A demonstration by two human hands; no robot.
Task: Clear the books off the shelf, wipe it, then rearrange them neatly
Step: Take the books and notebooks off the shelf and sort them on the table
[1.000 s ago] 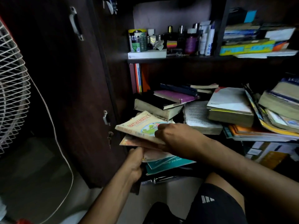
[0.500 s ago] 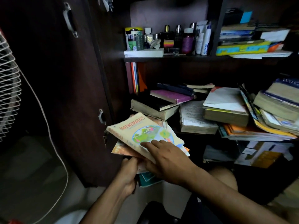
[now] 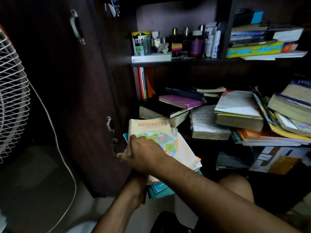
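The right hand [image 3: 143,153] lies on the cover of the Mathematics book [image 3: 152,130], fingers curled over its left edge. The left hand [image 3: 138,190] holds the stack of books [image 3: 168,167] from underneath, its fingers hidden below, so I cannot tell how they sit. The Mathematics book is cream with red lettering and a round, brightly coloured picture; its corners look worn. Under it are more thin paperbacks, the lowest one teal [image 3: 159,189]. The stack is held in front of the open cupboard, just below the middle shelf [image 3: 210,140]. On that shelf, thick yellowed books [image 3: 239,113] lie in untidy, slanting heaps, with a few slim ones standing upright at the far left. The shelf above carries bottles [image 3: 195,42] and more flat-lying books. The dark cupboard door [image 3: 67,98] stands open on the left, beside a white fan grille [image 3: 11,98].
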